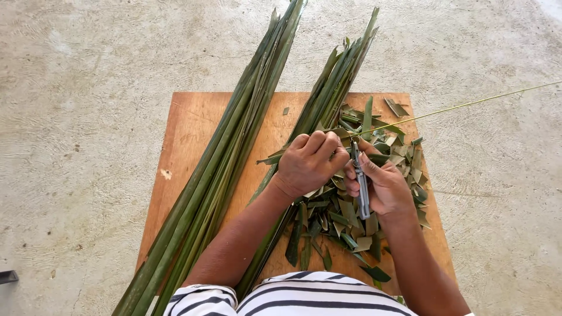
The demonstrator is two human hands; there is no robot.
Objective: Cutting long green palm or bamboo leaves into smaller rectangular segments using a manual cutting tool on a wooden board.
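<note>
Right hand [383, 187] grips knife [360, 184] beside left hand [307, 161], mid-board [193, 117].

— How many bundles of long palm leaves do you count?
— Two: a large bundle [216, 169] on the left and a smaller bundle [328, 99] beside it.
— Boards?
— One wooden board [187, 129].
— Knives?
— One small grey knife [361, 181].
— Thin stripped midribs?
— One midrib [468, 105], pale green.
— Hands?
— Two, a left hand [307, 164] and a right hand [383, 187].
— And the cut leaf pieces [404, 158]?
— One heap, too many pieces to count.
</note>
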